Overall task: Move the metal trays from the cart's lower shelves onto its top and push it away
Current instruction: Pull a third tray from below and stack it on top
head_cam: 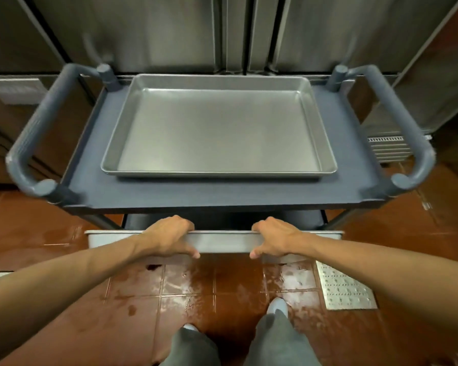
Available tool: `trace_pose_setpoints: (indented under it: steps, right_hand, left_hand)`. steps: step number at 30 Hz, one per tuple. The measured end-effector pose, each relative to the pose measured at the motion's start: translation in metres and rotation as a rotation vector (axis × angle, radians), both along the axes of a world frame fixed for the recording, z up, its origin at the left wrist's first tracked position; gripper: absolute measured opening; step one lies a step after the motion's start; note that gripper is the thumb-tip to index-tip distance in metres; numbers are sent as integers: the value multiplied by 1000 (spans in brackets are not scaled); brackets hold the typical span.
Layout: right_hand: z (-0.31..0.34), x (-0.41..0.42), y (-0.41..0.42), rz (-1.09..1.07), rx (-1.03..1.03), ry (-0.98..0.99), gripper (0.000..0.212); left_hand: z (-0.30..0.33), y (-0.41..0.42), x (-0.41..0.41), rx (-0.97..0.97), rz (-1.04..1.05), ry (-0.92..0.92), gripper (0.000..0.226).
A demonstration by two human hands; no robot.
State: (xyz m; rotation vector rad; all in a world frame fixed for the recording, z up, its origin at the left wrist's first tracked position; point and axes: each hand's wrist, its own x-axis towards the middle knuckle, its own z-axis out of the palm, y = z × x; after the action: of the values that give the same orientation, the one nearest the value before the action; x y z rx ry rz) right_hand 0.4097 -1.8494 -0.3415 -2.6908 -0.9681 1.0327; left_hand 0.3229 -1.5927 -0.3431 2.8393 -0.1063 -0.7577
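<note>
1. Head view, setting: a kitchen with stainless steel cabinet doors [222,33] behind and a red tile floor [185,294] that looks wet and streaked. A perforated metal floor plate [345,285] sits to the right of the person's feet.
2. Cart: a grey cart [148,192] stands square in front of the person, with tubular handles at both ends. One metal tray [217,130] already lies flat on the top, roughly centred and empty.
3. Second tray [222,240]: it sticks out toward the person from a lower shelf, its near rim level, below the top's front edge. How much of it is on the shelf cannot be seen.
4. Hands: the left hand [167,237] and right hand [275,239] each grip that near rim, fingers curled over the top edge, thumbs underneath. The hands sit close together near the middle.
5. Progress (judgement): partway; one tray up, one being drawn out.
6. Risks (judgement): the central grip leaves the long ends unsupported, so the tray could tip on clearing the shelf. Its far edge may catch the top's underside when lifted. The wet tile invites a slip while bent forward.
</note>
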Motion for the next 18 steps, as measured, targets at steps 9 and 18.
trace_pose_setpoints:
  steps: [9, 18]
  right_hand:
    - [118, 10, -4, 148, 86, -79, 52]
    - [281, 26, -6, 301, 178, -207, 56]
  left_hand:
    - [124, 8, -8, 2, -1, -81, 59]
    - [284, 14, -8, -109, -28, -189, 71]
